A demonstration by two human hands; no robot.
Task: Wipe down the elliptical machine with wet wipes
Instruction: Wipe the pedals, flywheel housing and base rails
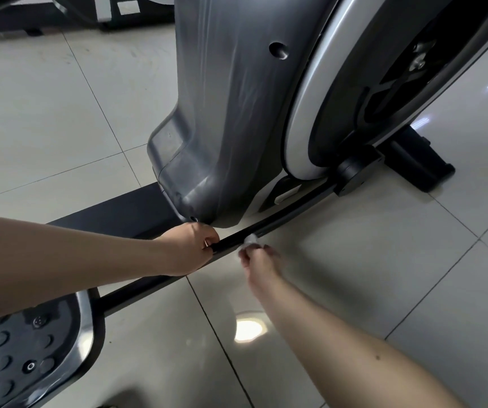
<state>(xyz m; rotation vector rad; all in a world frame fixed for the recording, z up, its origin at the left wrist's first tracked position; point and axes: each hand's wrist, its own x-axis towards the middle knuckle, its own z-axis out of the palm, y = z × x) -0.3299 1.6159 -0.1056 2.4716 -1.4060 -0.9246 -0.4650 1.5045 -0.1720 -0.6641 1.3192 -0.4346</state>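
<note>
L hand (pixel 191 248) fingers curled round black pedal bar (pixel 284 214); R hand (pixel 257 257) just beside grip, pinching white wipe (pixel 250 239) against bar.

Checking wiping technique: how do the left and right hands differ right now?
The left hand grips the black bar bare; the right hand pinches a white wipe against it. The left hand sits nearer the pedal, the right hand nearer the wheel. Both meet the same bar.

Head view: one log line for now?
left hand: grips rail | right hand: pinches wet wipe at rail | stage: wiping rail
</note>
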